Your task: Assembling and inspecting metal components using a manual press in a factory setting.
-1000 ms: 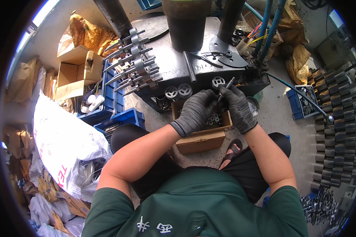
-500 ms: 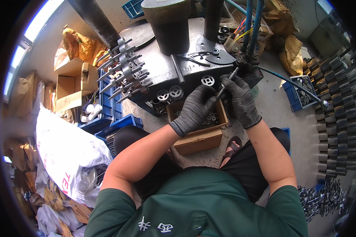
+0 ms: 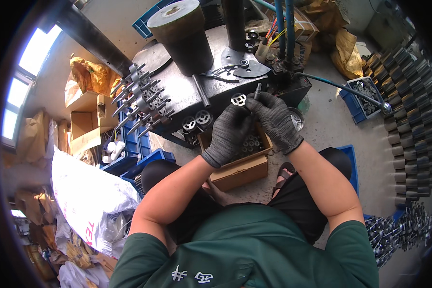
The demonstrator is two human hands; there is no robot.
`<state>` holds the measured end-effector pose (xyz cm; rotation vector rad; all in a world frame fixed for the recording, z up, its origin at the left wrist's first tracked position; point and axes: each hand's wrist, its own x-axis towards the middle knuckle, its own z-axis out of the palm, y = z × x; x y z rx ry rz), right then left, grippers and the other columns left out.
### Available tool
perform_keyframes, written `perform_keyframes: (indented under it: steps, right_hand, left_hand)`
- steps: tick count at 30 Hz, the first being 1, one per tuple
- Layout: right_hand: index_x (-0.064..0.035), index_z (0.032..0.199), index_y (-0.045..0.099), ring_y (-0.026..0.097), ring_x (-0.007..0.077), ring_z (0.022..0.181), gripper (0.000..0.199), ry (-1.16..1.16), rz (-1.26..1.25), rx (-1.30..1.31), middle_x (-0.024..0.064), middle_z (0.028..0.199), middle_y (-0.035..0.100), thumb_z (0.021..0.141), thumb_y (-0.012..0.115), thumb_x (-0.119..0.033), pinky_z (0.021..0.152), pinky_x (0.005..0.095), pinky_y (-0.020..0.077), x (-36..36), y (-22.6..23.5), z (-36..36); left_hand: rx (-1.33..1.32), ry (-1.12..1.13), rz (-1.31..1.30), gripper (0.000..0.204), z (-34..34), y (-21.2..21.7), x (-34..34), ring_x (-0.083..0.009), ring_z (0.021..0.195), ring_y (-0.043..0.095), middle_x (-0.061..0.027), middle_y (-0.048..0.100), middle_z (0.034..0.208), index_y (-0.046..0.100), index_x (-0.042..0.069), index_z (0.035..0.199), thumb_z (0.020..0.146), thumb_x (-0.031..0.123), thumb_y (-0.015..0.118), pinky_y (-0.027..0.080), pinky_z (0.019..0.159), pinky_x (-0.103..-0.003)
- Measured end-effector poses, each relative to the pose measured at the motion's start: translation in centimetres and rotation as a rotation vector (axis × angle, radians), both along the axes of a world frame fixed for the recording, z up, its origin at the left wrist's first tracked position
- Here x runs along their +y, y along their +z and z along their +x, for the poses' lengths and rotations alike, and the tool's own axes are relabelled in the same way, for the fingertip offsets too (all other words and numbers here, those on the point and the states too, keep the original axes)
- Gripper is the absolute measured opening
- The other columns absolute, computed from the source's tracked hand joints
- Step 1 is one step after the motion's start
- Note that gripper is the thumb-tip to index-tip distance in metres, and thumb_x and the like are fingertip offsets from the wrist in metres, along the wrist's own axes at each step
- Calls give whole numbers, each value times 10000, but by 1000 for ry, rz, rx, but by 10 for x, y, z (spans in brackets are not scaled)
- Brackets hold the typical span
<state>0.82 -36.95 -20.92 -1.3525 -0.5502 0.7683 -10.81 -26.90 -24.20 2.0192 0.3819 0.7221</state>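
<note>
A slim metal shaft (image 3: 258, 91) stands nearly upright between the fingers of my gloved right hand (image 3: 276, 122), its tip showing above them. My left hand (image 3: 228, 134), in the same grey knit glove, is closed close beside it. Its fingertips meet the right hand's near the shaft's lower part, which is hidden, so what they grip does not show. Just beyond my fingers is a spoked metal ring (image 3: 238, 99) at the front of the machine table. Under both hands sits an open cardboard box (image 3: 269, 144) with small round metal parts inside.
Several shafts with rings (image 3: 146, 98) stand on the left of the machine table (image 3: 180, 89). A loose metal rod (image 3: 201, 90) lies on top. To the right are a blue crate (image 3: 354, 108) of parts, a long-handled bar (image 3: 343, 88) and stacked metal cylinders (image 3: 403, 129).
Both hands have shifted left and drawn together. The shaft, tilted before, is now more upright and its lower end is covered. The whole view has turned a little.
</note>
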Motion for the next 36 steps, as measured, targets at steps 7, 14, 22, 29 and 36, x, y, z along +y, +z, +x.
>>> perform_keyframes:
  steps: [7,14,22,29,36]
  right_hand:
    - [-53,1046,704,601,52,661,202,-123,186,54,-8,796,666,944,727,-226,580,207,487,-10,27,26]
    - [-68,1103,726,565,39,663,239,-195,353,36,-22,799,633,952,717,-253,591,198,468,-37,62,48]
    - [-47,1112,721,583,60,679,250,-213,415,100,5,827,652,950,715,-238,617,208,490,-45,67,62]
    - [-43,1110,706,632,108,735,244,-329,494,-72,36,832,668,960,694,-235,656,247,534,-50,42,81]
    - [-86,1075,655,661,182,669,225,-226,468,814,46,778,651,973,663,-286,627,351,575,-38,55,64]
  left_hand:
    - [-113,46,-228,133,-3,-28,14,-119,707,578,-28,583,774,554,45,945,1021,154,559,517,702,-267]
    - [394,-283,-40,251,22,-46,-42,-208,957,639,-115,641,987,612,16,1160,965,171,646,534,844,-341]
    - [548,-245,-342,370,35,-120,-46,-268,1071,644,-129,645,1131,598,26,1206,906,200,728,527,993,-384]
    - [95,352,-1302,318,59,-129,8,-222,940,667,-99,674,1061,623,86,1136,993,369,615,566,779,-371]
    - [-160,-59,-1182,251,73,-165,64,-260,1031,649,-85,677,1065,629,92,1119,894,204,637,483,988,-444]
